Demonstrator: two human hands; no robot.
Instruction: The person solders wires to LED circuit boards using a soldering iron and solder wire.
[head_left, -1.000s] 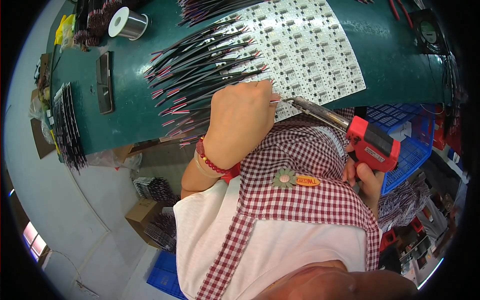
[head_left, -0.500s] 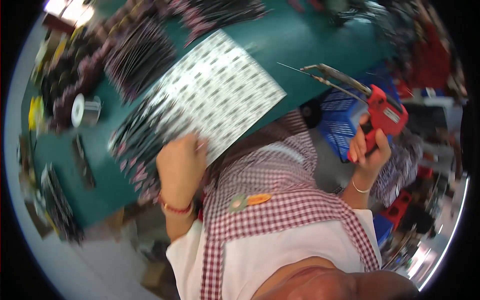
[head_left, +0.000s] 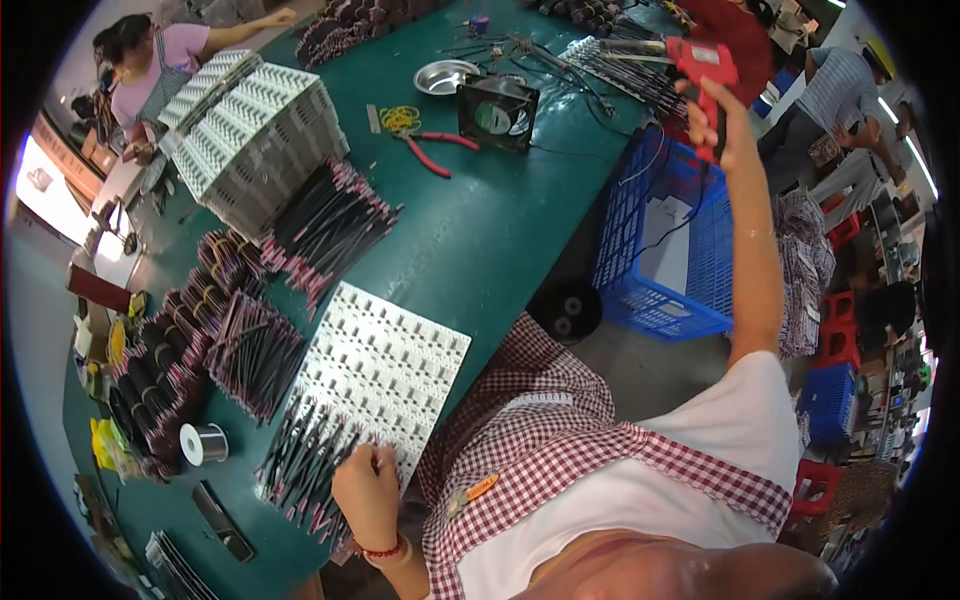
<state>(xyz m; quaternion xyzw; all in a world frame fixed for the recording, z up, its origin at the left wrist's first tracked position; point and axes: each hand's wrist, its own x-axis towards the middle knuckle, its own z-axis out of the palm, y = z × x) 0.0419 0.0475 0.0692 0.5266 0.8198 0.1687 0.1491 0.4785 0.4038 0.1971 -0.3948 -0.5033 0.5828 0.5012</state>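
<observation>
My right hand point(head_left: 732, 130) is raised at the far right, its fingers wrapped round the handle of a red soldering gun point(head_left: 703, 62), whose tip points left over a far bunch of black wires. My left hand point(head_left: 366, 498) is closed at the near corner of a white circuit board panel point(head_left: 395, 350); what its fingers pinch, if anything, is hidden. Black wires with pinkish ends point(head_left: 305, 460) stick out across the near left part of this panel. Beside them stands a solder wire spool point(head_left: 205, 444).
A tall stack of white panels point(head_left: 265, 130) and several wire bundles point(head_left: 255, 355) line the left. Red-handled pliers point(head_left: 430, 153), a metal bowl point(head_left: 443, 77) and a black fan point(head_left: 498, 112) lie farther back. A blue crate point(head_left: 665, 310) stands right of the table; co-workers are beyond.
My right hand has carried the soldering gun up and away to the far right, the arm now stretched out. My left hand stays by the panel's near edge. The view has swung.
</observation>
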